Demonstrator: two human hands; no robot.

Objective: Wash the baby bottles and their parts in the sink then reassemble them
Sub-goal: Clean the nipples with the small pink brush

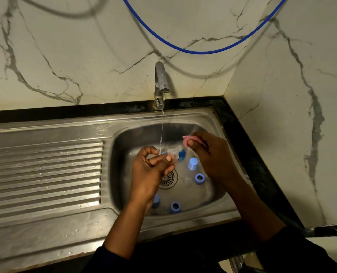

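Note:
My left hand [153, 164] grips a clear baby bottle [173, 150] over the sink basin [124, 146], right under a thin stream of water from the tap [160, 79]. My right hand [209, 152] pinches a pink cloth [189, 139] just to the right of the bottle's end. On the basin floor lie several blue parts: a cap [192, 163], a ring [199, 178], another ring [175, 207], a cap [156, 200] partly hidden by my left wrist, and a darker blue piece [182, 154]. A clear nipple [187, 182] lies faintly visible beside the drain [168, 179].
A ribbed steel draining board [43, 174] stretches to the left of the basin. Marble walls close in behind and on the right, with a black counter edge [248, 146] between sink and wall. A blue hose [199, 50] loops across the back wall above the tap.

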